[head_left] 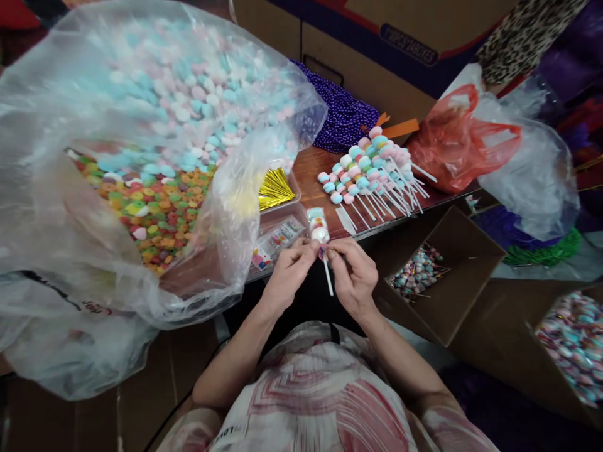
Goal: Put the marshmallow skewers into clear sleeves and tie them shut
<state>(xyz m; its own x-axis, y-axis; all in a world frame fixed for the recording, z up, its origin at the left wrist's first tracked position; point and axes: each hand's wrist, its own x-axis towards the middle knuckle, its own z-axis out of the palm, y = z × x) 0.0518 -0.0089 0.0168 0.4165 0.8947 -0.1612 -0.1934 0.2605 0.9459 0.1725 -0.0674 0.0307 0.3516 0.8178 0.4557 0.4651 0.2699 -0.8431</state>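
Observation:
A marshmallow lollipop (318, 227) in a clear wrapper stands upright between my hands, its white stick (328, 276) pointing down toward me. My left hand (294, 267) pinches the gathered neck of the wrapper just under the candy. From the other side, my right hand (354, 271) is closed with thumb and forefinger at the same spot; whether a tie is between those fingertips is too small to tell. Close by on the left, a clear tray holds printed wrappers (280, 238) and a bundle of gold twist ties (276, 188).
A big plastic bag of marshmallows (198, 94) and ring gummies (155, 216) fills the left. Unwrapped marshmallow sticks (372, 166) are piled on the table beside a red bag (461, 144). Cardboard boxes (464, 270) with wrapped lollipops (419, 270) stand lower right. Purple beads (342, 110) lie behind.

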